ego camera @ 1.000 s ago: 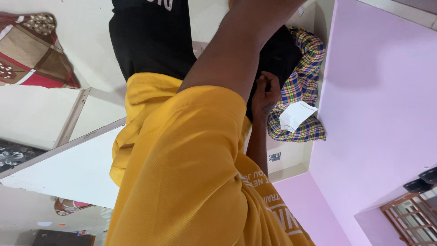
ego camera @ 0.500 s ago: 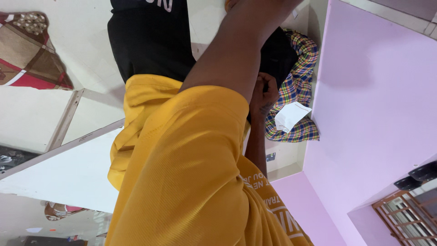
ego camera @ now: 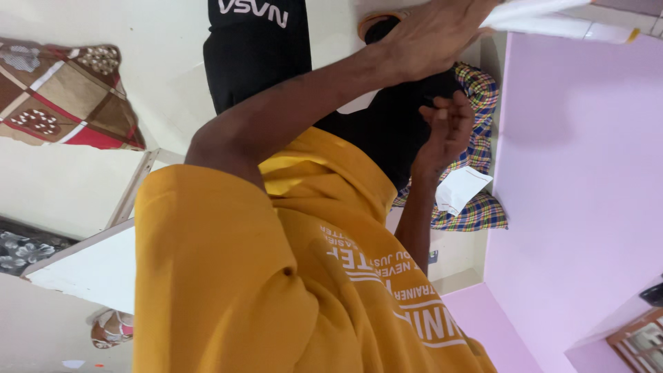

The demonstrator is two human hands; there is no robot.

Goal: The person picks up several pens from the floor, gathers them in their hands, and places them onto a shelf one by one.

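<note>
Lilac walls (ego camera: 573, 159) and a pale floor (ego camera: 138, 76) frame a person in a mustard-yellow printed shirt (ego camera: 276, 276) filling the middle (the view is tilted). A black garment (ego camera: 259, 59) hangs between raised arms. The upper hand (ego camera: 431, 31) lies flat and open against a white shelf edge (ego camera: 552, 21); the lower hand (ego camera: 447, 128), fingers loosely curled, touches the black cloth beside a checked cloth (ego camera: 476, 138); which is left or right is unclear.

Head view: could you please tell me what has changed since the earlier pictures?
The right hand has let go of the black cloth and is open beside it. The left hand has come into view, flat against a white board. The checked cloth and white paper stayed put.
</note>
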